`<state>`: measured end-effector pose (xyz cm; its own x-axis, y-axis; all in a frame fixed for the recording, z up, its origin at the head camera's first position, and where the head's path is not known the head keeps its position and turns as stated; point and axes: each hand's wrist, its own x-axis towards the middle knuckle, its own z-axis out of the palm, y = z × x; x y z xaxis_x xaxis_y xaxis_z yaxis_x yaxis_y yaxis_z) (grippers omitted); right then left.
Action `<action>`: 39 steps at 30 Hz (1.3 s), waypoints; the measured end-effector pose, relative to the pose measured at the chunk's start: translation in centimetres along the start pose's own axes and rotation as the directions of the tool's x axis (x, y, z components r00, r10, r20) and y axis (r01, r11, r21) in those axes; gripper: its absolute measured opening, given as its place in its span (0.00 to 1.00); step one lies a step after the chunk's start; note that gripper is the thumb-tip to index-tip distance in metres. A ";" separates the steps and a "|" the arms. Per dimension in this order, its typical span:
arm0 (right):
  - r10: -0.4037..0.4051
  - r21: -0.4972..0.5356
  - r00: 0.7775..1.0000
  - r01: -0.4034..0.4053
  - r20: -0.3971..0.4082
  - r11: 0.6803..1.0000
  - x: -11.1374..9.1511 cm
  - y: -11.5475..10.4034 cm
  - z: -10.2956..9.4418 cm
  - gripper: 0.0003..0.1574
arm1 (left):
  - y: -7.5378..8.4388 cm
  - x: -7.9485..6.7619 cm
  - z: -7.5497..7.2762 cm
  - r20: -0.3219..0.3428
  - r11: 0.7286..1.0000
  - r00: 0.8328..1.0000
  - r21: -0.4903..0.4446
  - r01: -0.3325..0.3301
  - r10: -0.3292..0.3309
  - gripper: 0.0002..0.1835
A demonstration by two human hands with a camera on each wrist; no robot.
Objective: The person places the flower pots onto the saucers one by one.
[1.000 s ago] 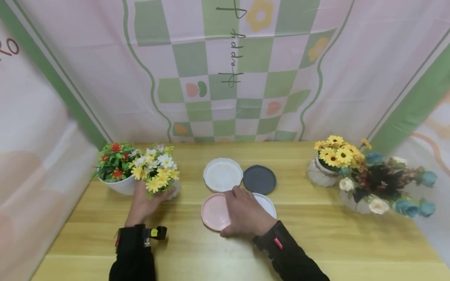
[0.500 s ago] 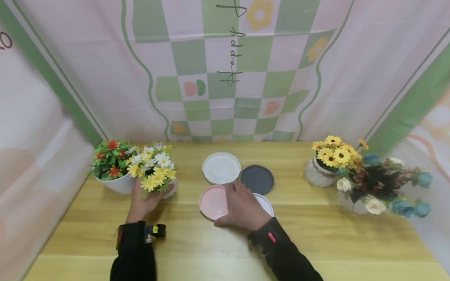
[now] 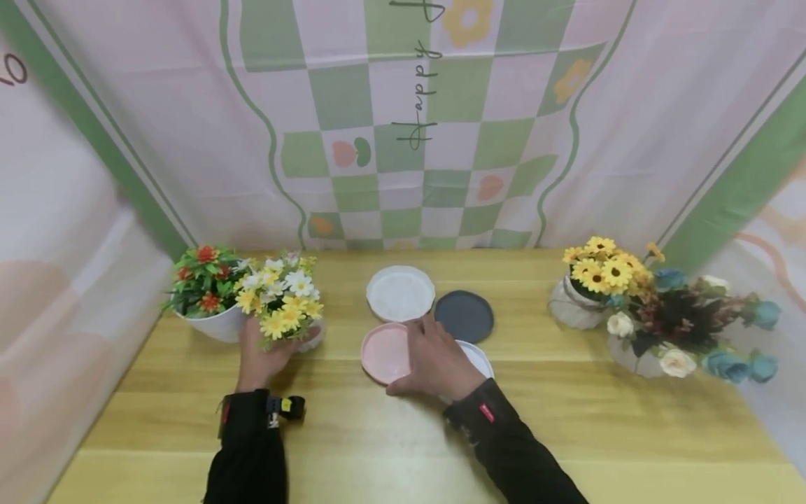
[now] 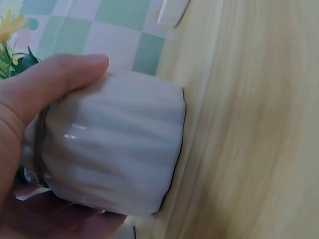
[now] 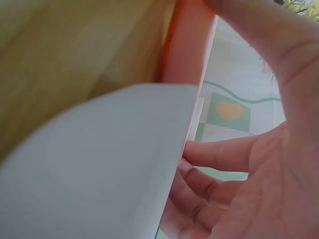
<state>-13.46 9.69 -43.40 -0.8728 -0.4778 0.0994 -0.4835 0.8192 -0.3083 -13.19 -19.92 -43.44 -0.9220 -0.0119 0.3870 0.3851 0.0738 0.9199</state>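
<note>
My left hand [image 3: 261, 360] grips a ribbed white flowerpot [image 4: 114, 139] from the side, thumb on one side and fingers on the other. Yellow and white daisies [image 3: 286, 304] fill that pot, whose base sits at the wooden tabletop. In the centre, my right hand [image 3: 441, 360] spans a round pink saucer [image 3: 382, 353], thumb at its near rim and fingers toward its far rim. The hand hides the saucer's right part. Behind it lies a white scalloped saucer [image 3: 400, 292], its edge close to the pink one. The underside of a white saucer [image 5: 99, 159] looms large in the right wrist view.
A dark grey saucer [image 3: 464, 317] lies right of the scalloped one; a smaller white saucer [image 3: 476, 357] is partly covered by my right hand. Left stands a pot of red flowers [image 3: 208, 297]. Yellow sunflowers [image 3: 598, 269] and blue and cream roses [image 3: 676, 360] stand right.
My right hand has slid the pink saucer away from me, and the white scalloped saucer behind it has shifted back too. My left hand stays on the daisy pot.
</note>
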 end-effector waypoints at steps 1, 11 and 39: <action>-0.002 0.005 1.000 0.002 0.000 1.000 0.0 0.0 -0.1 0.70 | -0.2 0.0 0.1 -0.038 0.976 0.998 0.215 -0.031 0.040 0.43; 0.008 0.015 1.000 -0.008 0.002 1.000 0.0 0.1 -0.1 0.69 | -0.3 0.5 1.2 -0.006 0.847 0.993 0.522 -0.096 0.116 0.38; -0.033 0.098 0.998 0.027 0.055 0.995 -0.1 0.4 -0.5 0.70 | 7.2 -0.2 6.0 0.187 0.917 0.965 0.319 -0.238 0.185 0.16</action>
<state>-13.58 10.26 -43.04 -0.8515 -0.5212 0.0574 -0.4985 0.7707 -0.3969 -10.50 -13.37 -37.29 -0.8258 0.1886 0.5315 0.5598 0.3888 0.7317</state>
